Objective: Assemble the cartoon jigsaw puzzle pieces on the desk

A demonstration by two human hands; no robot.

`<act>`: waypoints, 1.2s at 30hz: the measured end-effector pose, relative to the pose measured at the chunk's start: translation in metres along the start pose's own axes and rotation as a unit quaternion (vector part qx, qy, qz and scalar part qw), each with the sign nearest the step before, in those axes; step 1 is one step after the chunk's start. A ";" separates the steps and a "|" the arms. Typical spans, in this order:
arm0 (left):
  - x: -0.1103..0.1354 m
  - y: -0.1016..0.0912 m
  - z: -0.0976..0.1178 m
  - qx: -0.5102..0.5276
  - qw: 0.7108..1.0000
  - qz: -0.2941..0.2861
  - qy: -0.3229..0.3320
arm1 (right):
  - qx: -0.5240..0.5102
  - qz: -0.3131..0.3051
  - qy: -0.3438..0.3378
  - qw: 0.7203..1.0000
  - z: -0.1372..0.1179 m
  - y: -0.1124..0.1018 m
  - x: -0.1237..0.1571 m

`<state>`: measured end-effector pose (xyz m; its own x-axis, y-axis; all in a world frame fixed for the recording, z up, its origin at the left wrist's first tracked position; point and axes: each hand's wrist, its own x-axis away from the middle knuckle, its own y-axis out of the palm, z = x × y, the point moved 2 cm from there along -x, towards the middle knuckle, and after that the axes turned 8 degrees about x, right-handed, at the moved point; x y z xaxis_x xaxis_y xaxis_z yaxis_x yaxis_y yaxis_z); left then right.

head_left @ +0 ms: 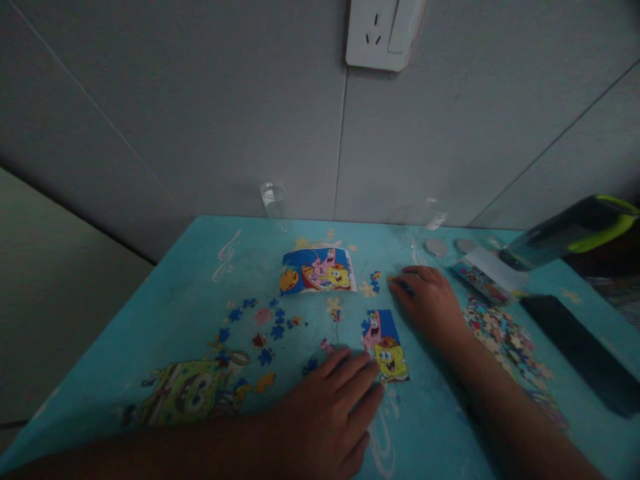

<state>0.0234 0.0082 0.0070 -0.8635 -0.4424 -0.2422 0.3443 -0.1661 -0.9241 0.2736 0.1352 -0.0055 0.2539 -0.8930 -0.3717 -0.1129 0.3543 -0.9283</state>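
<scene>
My left hand (327, 407) lies flat on the turquoise table (190, 293), fingers stretched out, tips touching the lower left edge of a small assembled puzzle section (385, 345) with cartoon figures. My right hand (430, 300) rests further back, fingers curled down over a small blue puzzle piece (404, 287) at its fingertips. A printed reference picture (317, 270) of the same cartoon lies behind. Several loose blue, pink and yellow pieces (270, 327) are scattered to the left of the assembled section.
A heap of unsorted pieces (500, 333) lies right of my right forearm. A dark flat slab (580, 350), a tilted green-capped bottle (570, 230), a small packet (483, 273) and two round lids (436, 247) sit at the right. Two clear tubes stand by the wall.
</scene>
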 end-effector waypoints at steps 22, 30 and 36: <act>0.002 0.003 -0.001 0.031 0.999 -0.013 -0.003 | -0.046 -0.011 0.002 0.999 0.000 0.001 -0.002; 0.002 0.005 -0.002 0.029 1.000 -0.006 0.001 | -0.061 -0.010 -0.002 0.998 -0.003 -0.001 -0.003; 0.001 0.004 -0.002 0.032 0.999 -0.007 -0.001 | -0.065 -0.010 -0.011 0.998 -0.002 0.001 -0.003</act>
<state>0.0230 0.0092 0.0029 -0.8676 -0.4414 -0.2289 0.3551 -0.2280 -0.9066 0.2706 0.1375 -0.0051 0.2787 -0.8925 -0.3547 -0.2315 0.2960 -0.9267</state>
